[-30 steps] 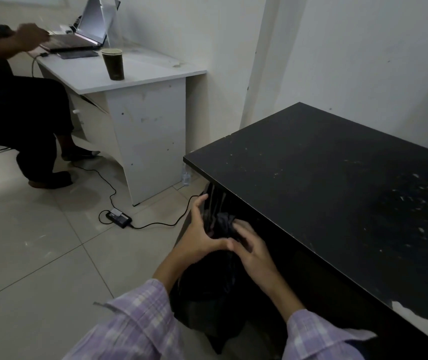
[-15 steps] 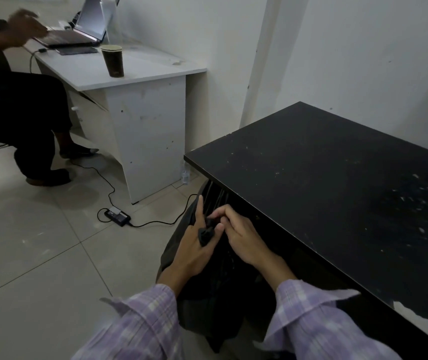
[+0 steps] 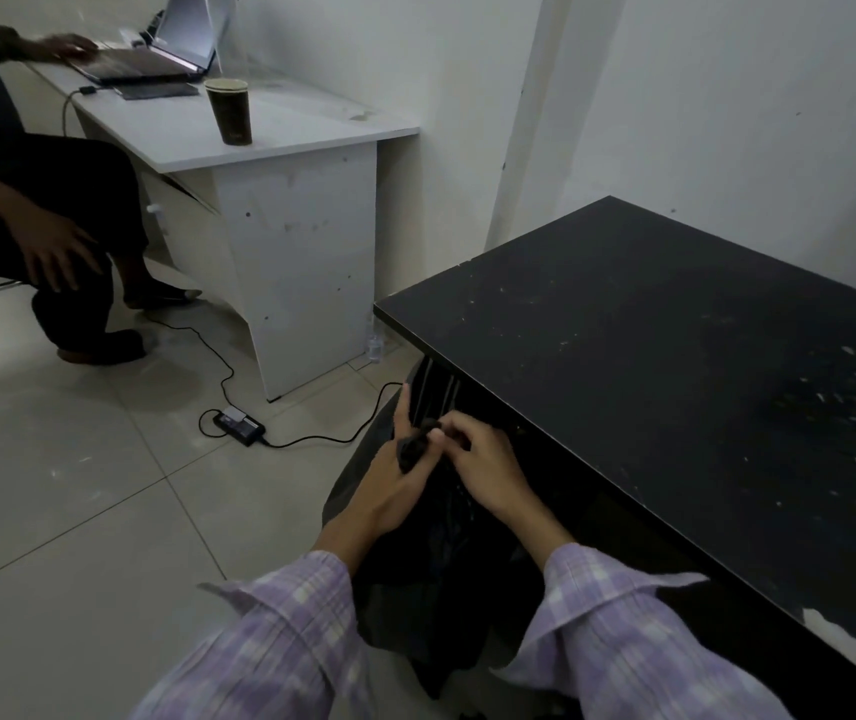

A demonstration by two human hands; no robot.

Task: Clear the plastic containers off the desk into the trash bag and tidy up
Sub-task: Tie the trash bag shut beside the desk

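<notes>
The black plastic trash bag [image 3: 446, 574] is hanging just below the near edge of the black speckled desk [image 3: 675, 356], and its gathered neck is pinched by the left hand [image 3: 395, 491] with the index finger sticking up, while a twisted tail of plastic is gripped in the curled fingers of the right hand [image 3: 483, 459]. It looks like the bag is being tied off, so the knot should be pulled snug close to the neck, with the slack kept twisted tight so nothing slips loose. No plastic containers can be seen on the desk top, only pale crumbs [image 3: 852, 407] that probably need wiping.
</notes>
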